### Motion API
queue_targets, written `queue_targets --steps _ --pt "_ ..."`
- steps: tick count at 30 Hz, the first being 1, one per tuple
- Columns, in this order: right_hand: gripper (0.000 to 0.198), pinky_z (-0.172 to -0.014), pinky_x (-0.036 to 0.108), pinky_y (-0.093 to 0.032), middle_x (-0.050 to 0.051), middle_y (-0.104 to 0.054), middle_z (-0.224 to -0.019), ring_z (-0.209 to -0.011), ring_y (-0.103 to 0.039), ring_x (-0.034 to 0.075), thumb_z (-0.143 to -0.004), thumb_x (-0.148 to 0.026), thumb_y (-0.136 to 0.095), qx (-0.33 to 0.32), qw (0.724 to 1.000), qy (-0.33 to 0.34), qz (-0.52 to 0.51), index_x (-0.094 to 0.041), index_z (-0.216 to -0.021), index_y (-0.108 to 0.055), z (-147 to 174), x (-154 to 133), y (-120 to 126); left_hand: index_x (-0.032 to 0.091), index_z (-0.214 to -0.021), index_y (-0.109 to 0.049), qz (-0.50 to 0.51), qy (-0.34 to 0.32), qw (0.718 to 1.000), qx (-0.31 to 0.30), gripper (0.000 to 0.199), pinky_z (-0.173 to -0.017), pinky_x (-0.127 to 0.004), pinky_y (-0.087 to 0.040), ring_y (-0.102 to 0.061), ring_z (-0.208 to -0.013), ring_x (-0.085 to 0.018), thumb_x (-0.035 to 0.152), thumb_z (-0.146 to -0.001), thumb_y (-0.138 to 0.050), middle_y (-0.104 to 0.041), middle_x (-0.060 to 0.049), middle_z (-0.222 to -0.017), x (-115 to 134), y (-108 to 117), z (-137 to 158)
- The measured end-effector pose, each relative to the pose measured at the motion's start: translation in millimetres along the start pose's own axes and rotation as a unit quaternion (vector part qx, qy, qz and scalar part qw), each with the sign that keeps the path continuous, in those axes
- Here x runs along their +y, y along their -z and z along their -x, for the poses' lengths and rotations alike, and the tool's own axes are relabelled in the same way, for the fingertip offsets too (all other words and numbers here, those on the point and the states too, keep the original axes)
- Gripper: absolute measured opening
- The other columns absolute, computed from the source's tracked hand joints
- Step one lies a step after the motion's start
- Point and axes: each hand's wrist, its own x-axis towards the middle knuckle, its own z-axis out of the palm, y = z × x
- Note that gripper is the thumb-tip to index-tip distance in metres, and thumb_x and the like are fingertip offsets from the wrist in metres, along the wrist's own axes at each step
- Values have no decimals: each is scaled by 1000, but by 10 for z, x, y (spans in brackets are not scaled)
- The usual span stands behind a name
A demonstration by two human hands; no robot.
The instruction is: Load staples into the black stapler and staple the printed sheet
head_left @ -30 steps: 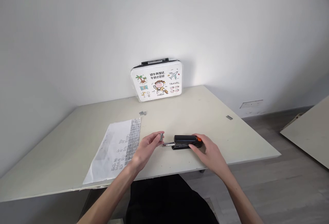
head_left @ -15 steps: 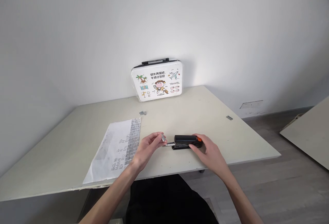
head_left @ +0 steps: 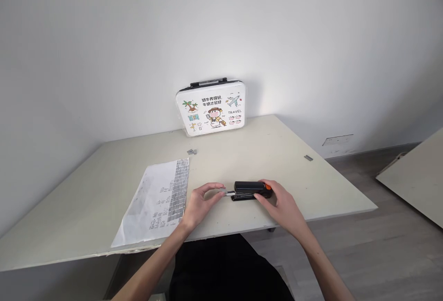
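My right hand [head_left: 282, 206] is closed round the back end of a black stapler [head_left: 249, 187] that has an orange part at its rear. A metal tray [head_left: 230, 193] sticks out of the stapler's front, towards the left. At that tray's tip my left hand [head_left: 202, 204] pinches a small grey strip of staples [head_left: 223, 190] between thumb and fingertips. The strip lies close to the tray; whether it sits in it cannot be made out. A printed sheet of paper [head_left: 148, 199] lies flat on the table, left of my left hand.
A white case [head_left: 211, 109] with cartoon prints stands against the wall at the table's back. Loose staple strips [head_left: 192, 152] lie in front of it, and more staples [head_left: 308, 158] rest near the right edge of the table [head_left: 79, 190].
My left fingers have tilted the staple strip from steep to nearly level, in line with the stapler's tray. My right hand and the stapler have stayed in place.
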Motion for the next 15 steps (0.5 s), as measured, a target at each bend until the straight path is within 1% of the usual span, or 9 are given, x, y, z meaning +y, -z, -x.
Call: queue_targets --steps 2,7,12,15 --pt "39 -79 36 -58 7 -67 -129 -115 -65 28 -99 -56 -53 3 1000 3 3 -31 -128 -57 -1 0 -1 27 -105 -77 -12 -11 1000 -5 24 -113 -43 -48 -69 -118 -25 43 -88 -75 -77 -1 -117 -31 -11 2" --pt "41 -76 35 -58 8 -66 -130 -115 -65 28 -99 -57 -53 4 1000 -1 1 -30 -129 -57 -1 14 -7 27 -106 -77 -48 -30 998 3 24 -110 -43 -51 -70 -114 -24 43 -89 -74 -77 -1 -115 -80 -41 16" --pt "40 -87 38 -58 7 -66 -130 -117 -64 27 -99 -57 -53 2 1000 0 -2 -30 -128 -57 2 24 -14 27 -107 -76 -55 -40 998 10 23 -109 -42 -52 -70 -114 -24 43 -90 -72 -77 -1 -115 -107 -51 16" --pt "41 -90 39 -57 8 -65 -131 -119 -63 28 -99 -57 -52 -1 1000 1 -4 -30 -129 -56 5 22 -13 27 -108 -76 -56 -41 997 15 25 -108 -43 -53 -70 -114 -24 45 -91 -72 -77 -2 -116 -124 -48 13"
